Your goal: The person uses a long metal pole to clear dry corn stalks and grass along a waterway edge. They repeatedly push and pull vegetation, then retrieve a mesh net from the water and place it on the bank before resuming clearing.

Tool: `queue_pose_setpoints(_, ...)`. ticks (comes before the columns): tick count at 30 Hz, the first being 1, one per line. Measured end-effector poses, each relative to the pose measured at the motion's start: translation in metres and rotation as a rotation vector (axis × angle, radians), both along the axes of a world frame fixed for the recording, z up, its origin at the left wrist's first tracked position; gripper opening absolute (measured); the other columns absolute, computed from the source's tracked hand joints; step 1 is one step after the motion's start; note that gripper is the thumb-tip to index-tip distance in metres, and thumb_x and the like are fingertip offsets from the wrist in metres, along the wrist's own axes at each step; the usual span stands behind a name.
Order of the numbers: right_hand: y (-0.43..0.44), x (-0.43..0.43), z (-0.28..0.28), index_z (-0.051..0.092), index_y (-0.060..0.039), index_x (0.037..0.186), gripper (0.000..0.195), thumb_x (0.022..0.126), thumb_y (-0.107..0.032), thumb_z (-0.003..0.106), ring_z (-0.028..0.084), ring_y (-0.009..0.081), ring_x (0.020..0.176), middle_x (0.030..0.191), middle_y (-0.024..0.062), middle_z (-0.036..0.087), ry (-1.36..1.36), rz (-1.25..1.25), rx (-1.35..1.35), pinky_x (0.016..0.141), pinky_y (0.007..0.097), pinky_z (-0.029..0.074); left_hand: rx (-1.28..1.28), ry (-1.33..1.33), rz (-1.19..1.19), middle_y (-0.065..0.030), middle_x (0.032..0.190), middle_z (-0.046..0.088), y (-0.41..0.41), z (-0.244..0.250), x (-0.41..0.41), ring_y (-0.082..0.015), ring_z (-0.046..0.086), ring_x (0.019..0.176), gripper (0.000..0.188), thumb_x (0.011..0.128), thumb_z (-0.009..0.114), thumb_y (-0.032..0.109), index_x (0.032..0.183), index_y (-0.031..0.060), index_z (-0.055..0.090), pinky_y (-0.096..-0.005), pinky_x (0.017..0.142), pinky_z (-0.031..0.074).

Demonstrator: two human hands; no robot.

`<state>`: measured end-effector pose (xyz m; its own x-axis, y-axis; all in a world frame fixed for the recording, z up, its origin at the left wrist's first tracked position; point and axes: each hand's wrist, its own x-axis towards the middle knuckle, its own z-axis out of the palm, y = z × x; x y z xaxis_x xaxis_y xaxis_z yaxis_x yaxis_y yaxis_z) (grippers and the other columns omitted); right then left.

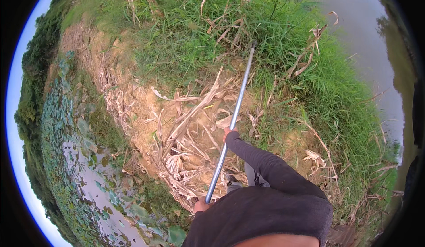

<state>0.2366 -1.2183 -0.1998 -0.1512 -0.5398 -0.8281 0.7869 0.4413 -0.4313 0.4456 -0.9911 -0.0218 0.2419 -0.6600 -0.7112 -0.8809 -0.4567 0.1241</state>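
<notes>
A long silvery metal pole slants from near my body up into the grass. My right hand is wrapped around it about midway along, with the arm stretched across my front. Around the near end of the pole is my left hand, low and close to my torso. The pole's far end is dark and reaches the grass edge; whatever may be fixed there is hidden among the blades. Dry corn stalks and leaves lie on bare soil beneath and left of the pole.
Tall green grass lines the bank to the right, with water beyond it. On the left, a pond holds broad-leaved water plants. A dry stalk lies on the right, and trees stand far left.
</notes>
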Motion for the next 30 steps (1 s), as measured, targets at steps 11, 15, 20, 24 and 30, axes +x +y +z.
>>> queue_pose_setpoints(11,0.091,0.056,-0.040,0.041,-0.0049,0.080,0.017,0.079,-0.021,0.046,0.041,0.0227,0.047,0.056,0.0093,0.043,0.058,0.281,0.340,0.041,0.0407,0.036,0.165,0.108,-0.013,-0.0165,0.073,0.058,0.055,-0.012,0.029,-0.0290,0.058,0.072,0.038,0.062,0.067,0.033,0.086,0.0054,0.056,-0.0362,0.061,0.043)
queue_pose_setpoints(15,0.223,0.140,-0.028,0.046,-0.0062,0.083,0.028,0.084,-0.034,0.039,0.047,0.0290,0.065,0.068,0.0129,0.047,-0.444,0.449,0.448,0.056,0.0503,0.042,0.342,-0.083,0.174,-0.0161,0.073,0.058,0.143,0.029,0.078,-0.0295,0.058,0.072,0.037,0.062,0.067,0.033,0.087,0.0067,0.056,-0.0368,0.062,0.043)
queue_pose_setpoints(20,0.176,0.122,-0.048,0.043,-0.0020,0.086,0.013,0.081,-0.013,0.047,0.047,0.0306,0.050,0.065,0.0151,0.046,-0.299,0.525,0.313,0.047,0.0522,0.043,0.290,-0.097,0.209,-0.0157,0.073,0.059,0.147,0.027,0.088,-0.0300,0.058,0.071,0.037,0.062,0.067,0.033,0.088,0.0084,0.057,-0.0375,0.063,0.044)
queue_pose_setpoints(24,0.071,0.058,-0.003,0.043,-0.0022,0.078,0.013,0.076,-0.008,0.053,0.044,0.0208,0.040,0.054,0.0083,0.041,-0.181,0.203,0.262,0.034,0.0387,0.040,0.129,-0.006,0.142,-0.0153,0.073,0.059,0.074,0.018,0.047,-0.0305,0.058,0.071,0.036,0.062,0.067,0.033,0.089,0.0098,0.058,-0.0381,0.064,0.044)
queue_pose_setpoints(30,-0.095,-0.034,0.021,0.039,-0.0052,0.065,0.020,0.075,-0.014,0.053,0.040,0.0183,0.030,0.043,0.0054,0.039,0.189,0.164,-0.145,0.028,0.0316,0.034,-0.096,0.284,0.059,-0.0146,0.065,0.057,-0.052,-0.024,-0.039,-0.0308,0.057,0.065,0.034,0.062,0.067,0.031,0.084,0.0079,0.053,-0.0386,0.060,0.044)
